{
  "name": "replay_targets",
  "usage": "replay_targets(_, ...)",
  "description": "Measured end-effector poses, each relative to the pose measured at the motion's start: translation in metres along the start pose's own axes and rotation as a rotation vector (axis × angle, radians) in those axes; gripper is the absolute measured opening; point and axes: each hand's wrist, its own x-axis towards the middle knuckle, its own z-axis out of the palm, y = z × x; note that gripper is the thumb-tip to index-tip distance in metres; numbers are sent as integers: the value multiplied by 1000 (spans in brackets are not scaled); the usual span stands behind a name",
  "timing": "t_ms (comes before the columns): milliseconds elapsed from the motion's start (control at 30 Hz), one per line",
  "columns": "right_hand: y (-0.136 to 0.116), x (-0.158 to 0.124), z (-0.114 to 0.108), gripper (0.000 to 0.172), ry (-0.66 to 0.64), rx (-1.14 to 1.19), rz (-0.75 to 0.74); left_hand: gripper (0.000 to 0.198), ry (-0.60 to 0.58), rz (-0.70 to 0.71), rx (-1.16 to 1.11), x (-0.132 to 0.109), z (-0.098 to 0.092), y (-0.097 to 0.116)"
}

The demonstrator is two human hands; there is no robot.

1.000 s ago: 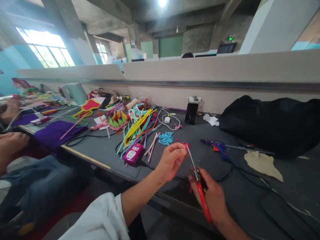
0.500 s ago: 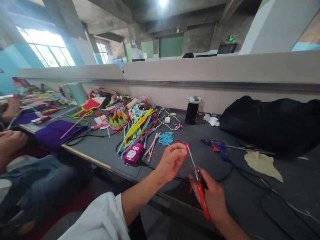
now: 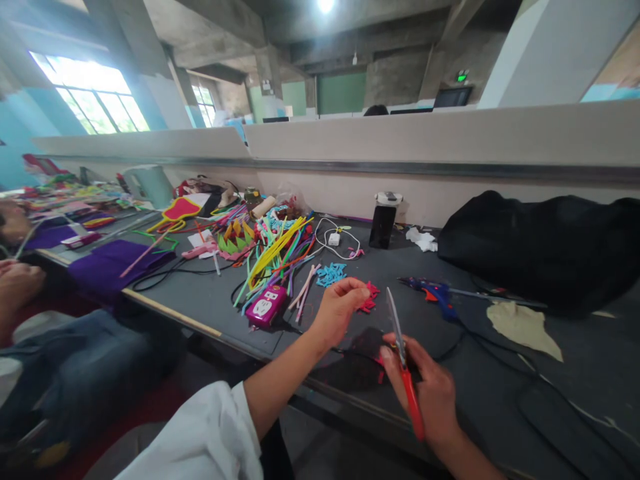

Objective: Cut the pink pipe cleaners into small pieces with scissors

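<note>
My left hand (image 3: 336, 310) is closed in a pinch beside a small pile of red pieces (image 3: 370, 300) on the dark table. Whatever lies between its fingertips is too small to make out. Red-handled scissors (image 3: 411, 400) are gripped in my right hand (image 3: 434, 393), blades pointing up and away, just right of the red pile and apart from it. A heap of short blue pieces (image 3: 331, 274) lies beyond my left hand. Two or three pale pink strips (image 3: 303, 293) rest to its left.
A purple power strip (image 3: 267, 307) and a bundle of coloured pipe cleaners (image 3: 280, 250) lie to the left. On the right are a blue glue gun (image 3: 440, 298) with its cord, a beige scrap (image 3: 523, 327) and a black bag (image 3: 540, 250). A co-worker's hand (image 3: 20, 283) shows far left.
My left hand has moved slightly left and down, away from the scissor blades, and the red pile now shows. The scissors have tilted more upright and moved slightly right with my right hand.
</note>
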Motion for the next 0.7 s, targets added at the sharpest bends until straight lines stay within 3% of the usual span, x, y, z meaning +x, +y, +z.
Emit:
replay_targets(200,-5,-8,1,18,-141,102,-71,23,135,127,594,32,-29,-22)
replay_targets(333,-6,-22,5,32,-273,148,-246,16,159,161,639,39,-40,-22)
replay_targets(433,-8,-31,-1,43,-296,147,-326,12,139,176,654,36,-40,-18)
replay_targets(500,-9,-35,-7,45,-300,125,-298,11,90,167,665,32,-37,-18)
replay_targets(567,-10,-39,-15,45,-327,117,-260,10,-31,177,742,26,-32,-19)
replay_targets(700,-10,-47,-28,53,-389,135,-282,9,-342,369,1104,13,-19,-26)
